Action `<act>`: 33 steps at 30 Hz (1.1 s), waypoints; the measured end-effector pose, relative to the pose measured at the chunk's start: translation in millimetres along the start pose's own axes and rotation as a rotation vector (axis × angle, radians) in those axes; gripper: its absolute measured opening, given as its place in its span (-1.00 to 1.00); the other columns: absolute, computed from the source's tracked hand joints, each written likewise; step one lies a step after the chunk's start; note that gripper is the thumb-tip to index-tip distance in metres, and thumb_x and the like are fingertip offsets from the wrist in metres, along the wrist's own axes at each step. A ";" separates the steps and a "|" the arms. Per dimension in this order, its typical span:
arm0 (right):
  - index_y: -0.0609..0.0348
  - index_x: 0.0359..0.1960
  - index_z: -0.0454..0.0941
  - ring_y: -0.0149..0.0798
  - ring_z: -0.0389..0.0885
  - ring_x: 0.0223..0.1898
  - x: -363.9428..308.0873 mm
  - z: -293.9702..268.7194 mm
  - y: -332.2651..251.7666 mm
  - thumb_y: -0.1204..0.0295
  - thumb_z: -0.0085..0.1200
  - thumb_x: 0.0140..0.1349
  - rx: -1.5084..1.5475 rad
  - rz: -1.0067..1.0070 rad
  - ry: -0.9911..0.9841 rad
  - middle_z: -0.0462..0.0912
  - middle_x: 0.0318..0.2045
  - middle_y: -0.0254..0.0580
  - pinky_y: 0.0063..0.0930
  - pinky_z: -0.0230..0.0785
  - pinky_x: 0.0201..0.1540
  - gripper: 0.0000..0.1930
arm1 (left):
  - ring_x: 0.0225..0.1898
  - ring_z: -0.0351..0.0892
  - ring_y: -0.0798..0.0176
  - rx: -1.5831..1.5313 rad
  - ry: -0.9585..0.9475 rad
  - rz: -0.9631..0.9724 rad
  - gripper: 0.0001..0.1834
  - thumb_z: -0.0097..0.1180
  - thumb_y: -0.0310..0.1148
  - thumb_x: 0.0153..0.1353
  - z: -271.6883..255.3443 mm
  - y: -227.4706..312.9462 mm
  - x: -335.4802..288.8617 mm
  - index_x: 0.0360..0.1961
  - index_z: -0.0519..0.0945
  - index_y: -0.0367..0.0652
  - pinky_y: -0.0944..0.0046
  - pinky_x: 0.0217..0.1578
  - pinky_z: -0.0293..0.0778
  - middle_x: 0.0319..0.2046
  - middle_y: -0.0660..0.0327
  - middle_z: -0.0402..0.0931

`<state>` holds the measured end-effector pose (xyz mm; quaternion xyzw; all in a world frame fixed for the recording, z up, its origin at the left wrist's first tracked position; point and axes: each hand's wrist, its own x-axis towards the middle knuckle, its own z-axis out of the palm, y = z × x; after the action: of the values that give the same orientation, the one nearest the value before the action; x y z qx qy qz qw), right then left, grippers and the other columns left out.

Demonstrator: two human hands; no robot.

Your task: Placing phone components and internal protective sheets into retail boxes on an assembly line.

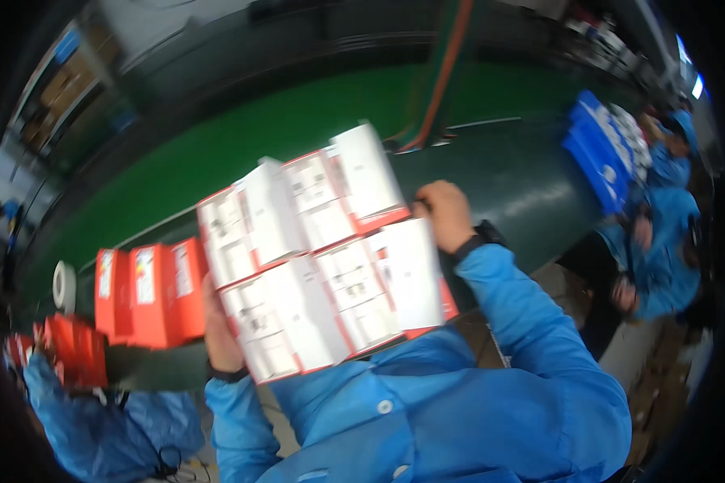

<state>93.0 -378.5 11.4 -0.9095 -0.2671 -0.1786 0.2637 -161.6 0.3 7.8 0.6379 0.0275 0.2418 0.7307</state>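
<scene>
A block of several open red-and-white boxes [302, 306] is in front of my body, tilted, with their white flaps folded up. White inner trays with small dark parts show in them, too blurred to name. My left hand [220, 332] grips the block's left side, its fingers partly hidden by the boxes. At the right side, my right hand [445, 213] has its fingers curled on the far right corner. The boxes are squeezed between both hands, above the near edge of the dark green work surface.
Red boxes with white labels [155, 294] stand on the left, beside a white roll [64, 287]. A co-worker's blue sleeve [52, 402] reaches more red boxes there. A blue bin [596, 153] and people in blue stand at right. Beyond the boxes rises a post [447, 72] with an orange stripe.
</scene>
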 end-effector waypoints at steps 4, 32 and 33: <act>0.21 -0.19 0.67 0.16 0.57 -0.05 3.1 4.5 -6.4 0.42 0.34 0.13 -0.027 0.008 0.027 0.63 -0.18 -0.01 -0.01 0.44 0.03 -0.77 | 0.59 0.14 0.02 -0.119 0.056 -0.043 0.02 -0.33 0.37 0.56 0.1 5.5 -5.5 0.62 0.01 -0.38 0.06 0.57 0.05 0.59 -0.07 0.10; 0.27 0.00 0.65 0.17 0.58 0.24 -6.9 16.6 -0.4 0.43 0.32 0.21 -0.061 -0.073 0.037 0.67 0.15 0.08 -0.03 0.42 0.35 -0.67 | 0.52 0.28 0.03 -0.252 0.178 -0.044 -0.11 -0.35 0.29 0.61 -29.8 -28.1 39.6 0.53 0.22 -0.35 0.02 0.53 0.19 0.50 -0.05 0.27; 0.26 0.01 0.65 0.15 0.57 0.26 -7.6 18.7 0.4 0.43 0.32 0.23 -0.071 -0.065 0.033 0.67 0.17 0.07 -0.04 0.40 0.37 -0.67 | 0.52 0.28 0.03 -0.269 0.172 -0.038 -0.11 -0.35 0.29 0.61 -28.5 -26.9 39.4 0.53 0.22 -0.35 0.02 0.53 0.19 0.50 -0.05 0.27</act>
<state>90.6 -371.0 -7.2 -0.9060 -0.2857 -0.2116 0.2296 -128.3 39.9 -12.3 0.5108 0.0692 0.2831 0.8088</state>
